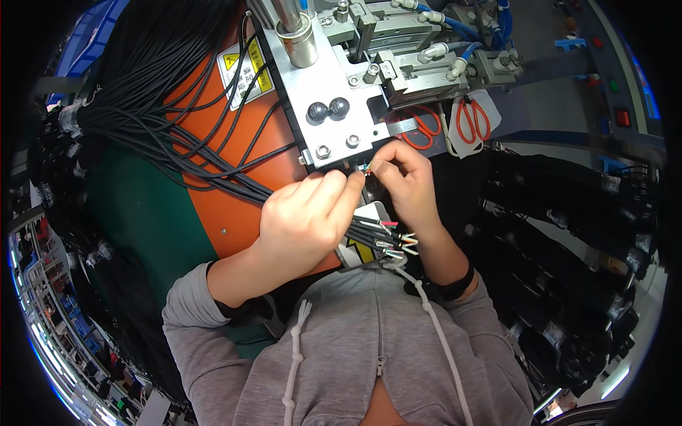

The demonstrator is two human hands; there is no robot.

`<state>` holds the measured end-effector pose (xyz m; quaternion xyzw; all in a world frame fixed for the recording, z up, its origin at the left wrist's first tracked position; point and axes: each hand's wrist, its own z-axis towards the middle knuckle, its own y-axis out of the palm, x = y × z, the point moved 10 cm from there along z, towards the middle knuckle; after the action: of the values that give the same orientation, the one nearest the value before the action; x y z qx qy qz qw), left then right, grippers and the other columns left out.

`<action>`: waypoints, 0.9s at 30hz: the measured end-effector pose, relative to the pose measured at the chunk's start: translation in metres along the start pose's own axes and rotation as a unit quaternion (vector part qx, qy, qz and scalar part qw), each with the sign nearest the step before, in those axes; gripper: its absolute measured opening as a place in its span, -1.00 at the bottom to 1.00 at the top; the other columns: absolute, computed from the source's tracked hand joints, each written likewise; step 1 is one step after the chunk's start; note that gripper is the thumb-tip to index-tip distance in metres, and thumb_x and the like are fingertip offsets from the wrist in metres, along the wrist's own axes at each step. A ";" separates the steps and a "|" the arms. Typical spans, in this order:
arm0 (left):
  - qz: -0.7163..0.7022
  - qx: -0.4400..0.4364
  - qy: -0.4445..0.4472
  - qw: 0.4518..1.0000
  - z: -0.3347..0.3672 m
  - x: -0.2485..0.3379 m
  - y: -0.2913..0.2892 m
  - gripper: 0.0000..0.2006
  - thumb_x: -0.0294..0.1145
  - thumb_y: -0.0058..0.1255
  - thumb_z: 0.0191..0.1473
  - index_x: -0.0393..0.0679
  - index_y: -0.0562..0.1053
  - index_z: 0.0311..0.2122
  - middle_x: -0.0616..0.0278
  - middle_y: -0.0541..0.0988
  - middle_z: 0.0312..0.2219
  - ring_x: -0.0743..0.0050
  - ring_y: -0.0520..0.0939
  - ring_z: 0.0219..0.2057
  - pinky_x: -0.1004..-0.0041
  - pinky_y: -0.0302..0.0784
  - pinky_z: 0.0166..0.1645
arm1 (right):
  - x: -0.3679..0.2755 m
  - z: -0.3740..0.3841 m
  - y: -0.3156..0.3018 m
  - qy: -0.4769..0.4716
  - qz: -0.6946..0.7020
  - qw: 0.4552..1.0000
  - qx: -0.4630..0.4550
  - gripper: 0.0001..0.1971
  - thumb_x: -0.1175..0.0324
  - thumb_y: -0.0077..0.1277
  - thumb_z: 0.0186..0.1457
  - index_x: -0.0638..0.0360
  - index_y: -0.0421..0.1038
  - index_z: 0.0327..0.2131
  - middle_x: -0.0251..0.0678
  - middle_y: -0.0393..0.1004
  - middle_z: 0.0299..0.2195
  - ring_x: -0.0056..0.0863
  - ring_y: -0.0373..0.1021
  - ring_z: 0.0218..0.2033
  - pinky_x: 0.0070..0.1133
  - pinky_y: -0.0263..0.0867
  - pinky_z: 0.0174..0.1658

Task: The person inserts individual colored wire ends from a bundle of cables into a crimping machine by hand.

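Note:
Thin coloured wires [366,169] show between my fingertips, just below the front edge of a metal press head [334,99]. My left hand [307,215] is closed, thumb and forefinger pinching at the left side of these wires. From the right, my right hand [408,186] pinches them between thumb and forefinger. Exactly where each fingertip grips is hidden. Under my left hand runs a bundle of black cables [245,186]. Its stripped ends [398,243], with red, white and yellow cores, fan out near my chest.
An orange panel [234,224] with a warning label [245,73] lies left of the press. Pneumatic cylinders [426,78] with blue hoses sit behind. Red-handled scissors [472,121] lie at the right back. Thick black cable bundles hang on both sides [568,206].

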<state>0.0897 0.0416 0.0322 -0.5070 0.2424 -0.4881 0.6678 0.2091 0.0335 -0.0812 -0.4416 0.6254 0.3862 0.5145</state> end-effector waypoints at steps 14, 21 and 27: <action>0.005 -0.002 -0.018 1.000 -0.002 -0.001 -0.001 -0.73 -0.46 0.10 -0.11 -0.15 0.55 -0.21 0.33 0.37 -0.48 0.56 0.47 -0.53 0.56 0.34 -0.55 | -0.053 -0.013 0.007 -0.270 -0.192 0.943 0.031 -0.93 0.60 0.08 -0.03 0.30 0.38 -0.44 -0.41 0.39 -0.54 -0.68 0.29 -0.47 -0.68 0.20 -0.37; -0.011 0.018 -0.026 0.999 -0.001 -0.004 0.000 -0.62 -0.50 0.06 -0.25 -0.09 0.57 -0.19 0.31 0.37 -0.52 0.49 0.44 -0.59 0.48 0.35 -0.54 | 0.006 -0.001 0.005 -0.008 0.053 0.998 -0.015 -0.91 0.60 0.08 -0.03 0.30 0.40 -0.40 -0.41 0.41 -0.52 -0.68 0.30 -0.47 -0.68 0.21 -0.38; -0.045 0.034 -0.034 0.998 -0.004 -0.010 -0.003 -0.65 -0.51 0.07 -0.26 -0.12 0.56 -0.22 0.31 0.44 -0.47 0.44 0.49 -0.56 0.48 0.39 -0.50 | -0.050 -0.006 0.009 -0.209 -0.139 0.968 0.016 -0.93 0.59 0.11 -0.04 0.29 0.41 -0.45 -0.37 0.45 -0.49 -0.58 0.36 -0.46 -0.65 0.26 -0.33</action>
<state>0.0816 0.0488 0.0314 -0.5104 0.1802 -0.5081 0.6699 0.2026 0.0383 -0.0310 -0.4250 0.4425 0.3844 0.6898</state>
